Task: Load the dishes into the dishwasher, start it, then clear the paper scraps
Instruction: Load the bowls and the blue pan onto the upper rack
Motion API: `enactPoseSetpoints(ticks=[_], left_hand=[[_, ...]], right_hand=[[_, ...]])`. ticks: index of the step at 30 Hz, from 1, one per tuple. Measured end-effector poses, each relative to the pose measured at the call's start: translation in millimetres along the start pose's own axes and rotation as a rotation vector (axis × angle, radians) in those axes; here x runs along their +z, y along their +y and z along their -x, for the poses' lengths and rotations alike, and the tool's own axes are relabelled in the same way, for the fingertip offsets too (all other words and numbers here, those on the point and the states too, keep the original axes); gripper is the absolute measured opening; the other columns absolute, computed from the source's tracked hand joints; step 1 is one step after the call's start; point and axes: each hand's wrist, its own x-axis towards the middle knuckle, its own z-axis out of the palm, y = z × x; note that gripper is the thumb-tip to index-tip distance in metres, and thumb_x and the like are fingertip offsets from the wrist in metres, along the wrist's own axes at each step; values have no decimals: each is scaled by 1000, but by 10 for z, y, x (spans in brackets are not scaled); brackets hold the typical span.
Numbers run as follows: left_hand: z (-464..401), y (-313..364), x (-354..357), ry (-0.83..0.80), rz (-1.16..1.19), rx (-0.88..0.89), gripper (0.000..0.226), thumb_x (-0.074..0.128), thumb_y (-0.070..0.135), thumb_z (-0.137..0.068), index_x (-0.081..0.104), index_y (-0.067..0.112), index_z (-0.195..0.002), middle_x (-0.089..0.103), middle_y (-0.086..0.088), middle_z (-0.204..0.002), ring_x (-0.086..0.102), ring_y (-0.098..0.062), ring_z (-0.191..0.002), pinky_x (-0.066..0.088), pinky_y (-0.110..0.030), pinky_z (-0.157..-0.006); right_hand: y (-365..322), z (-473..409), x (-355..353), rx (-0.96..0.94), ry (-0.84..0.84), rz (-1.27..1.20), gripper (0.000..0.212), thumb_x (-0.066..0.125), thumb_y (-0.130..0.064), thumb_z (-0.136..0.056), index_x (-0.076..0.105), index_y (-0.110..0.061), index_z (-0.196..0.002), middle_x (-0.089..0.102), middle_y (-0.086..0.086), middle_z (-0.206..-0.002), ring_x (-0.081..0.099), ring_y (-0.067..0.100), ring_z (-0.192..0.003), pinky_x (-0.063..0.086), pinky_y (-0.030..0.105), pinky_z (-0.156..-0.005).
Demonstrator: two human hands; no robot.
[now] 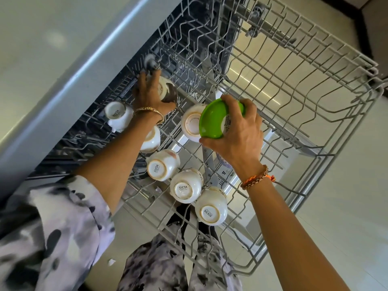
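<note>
Over the pulled-out upper rack (315, 66) of the open dishwasher (63, 76), we are midway through loading. Seven white cups sit upside down in the wire rack along its left side and near corner, several showing a maker's mark on the base, among them one at the near edge (211, 208), one beside it (185, 186) and one by the left rim (118, 114). Our left hand (149, 93) has its grip wrapped round a brown-stained cup (168, 91), lowering it toward the far left corner of the rack. Our right hand (241, 131) has its grip clamped on the rim of a green plastic bowl (212, 120), held above the middle of the rack, just beside an upturned white bowl (192, 122). Most of the rack's right half holds nothing we can make out. By our judgement the loading is well begun but unfinished: these two pieces are not yet set down, the rack is still out, the door open, the machine not started. One white paper scrap (111, 261) lies on the floor (346, 185) by our feet, not yet cleared.
</note>
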Motion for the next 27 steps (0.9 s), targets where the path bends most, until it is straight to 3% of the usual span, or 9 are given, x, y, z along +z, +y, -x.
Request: enactPoseSetpoints(ticks=[4, 6, 9, 11, 14, 19, 22, 25, 27], left_hand=[[23, 49, 18, -64, -59, 13, 94, 76, 25, -69, 21, 24, -146, 2, -15, -155, 10, -46, -138, 26, -57, -108], [89, 93, 34, 52, 4, 137, 82, 68, 26, -69, 32, 16, -141, 13, -19, -152, 16, -44, -137, 24, -55, -109], [208, 180, 76, 260, 111, 490, 61, 51, 33, -66, 46, 14, -124, 46, -24, -131, 42, -40, -122, 33, -41, -102], [289, 254, 102, 150, 109, 709, 58, 52, 42, -67, 45, 18, -120, 53, -20, -123, 48, -34, -117, 34, -37, -98], [373, 337, 180, -219, -60, 859, 79, 65, 44, -56, 39, 22, -128, 51, -17, -127, 48, -36, -116, 38, -44, -99], [392, 350, 332, -408, -250, 802, 105, 87, 42, -40, 24, 35, -124, 42, -13, -134, 42, -37, -120, 45, -51, -88], [422, 342, 364, -346, -241, 767, 98, 89, 30, -40, 31, 31, -119, 49, -17, -128, 48, -40, -110, 50, -51, -79], [449, 370, 263, -255, -254, 717, 93, 88, 28, -42, 46, 25, -125, 48, -13, -130, 47, -38, -111, 49, -45, -82], [462, 427, 151, -255, -292, 641, 89, 85, 31, -51, 46, 24, -131, 40, -6, -137, 40, -33, -118, 46, -41, -87]], right_hand=[[43, 20, -7, 7, 22, -20, 99, 85, -41, -51, 36, -33, -138, 33, 8, -139, 35, 33, -125, 45, 52, -90], [75, 38, -25, 20, 28, -17, 100, 85, -41, -51, 37, -33, -138, 33, 8, -139, 35, 32, -125, 45, 52, -90], [145, 68, -76, 42, 39, -22, 99, 85, -42, -51, 38, -31, -137, 33, 8, -139, 35, 32, -124, 46, 51, -89], [200, 81, -122, 65, 56, -34, 99, 85, -43, -50, 38, -31, -137, 33, 8, -138, 36, 32, -123, 46, 51, -89], [286, 95, -192, 106, 63, -55, 100, 86, -42, -50, 37, -31, -137, 32, 8, -139, 35, 31, -124, 45, 47, -90], [362, 136, -228, 136, 74, -67, 100, 86, -42, -50, 37, -32, -137, 31, 7, -140, 35, 31, -124, 45, 48, -91], [364, 161, -213, 143, 60, -48, 100, 85, -44, -51, 36, -32, -138, 29, 7, -142, 34, 32, -126, 44, 47, -92], [343, 171, -188, 136, 55, -55, 98, 84, -44, -52, 36, -33, -137, 29, 7, -141, 33, 31, -126, 44, 49, -93], [316, 176, -181, 129, 56, -66, 98, 85, -43, -52, 37, -32, -137, 30, 7, -140, 34, 32, -125, 44, 49, -93]])
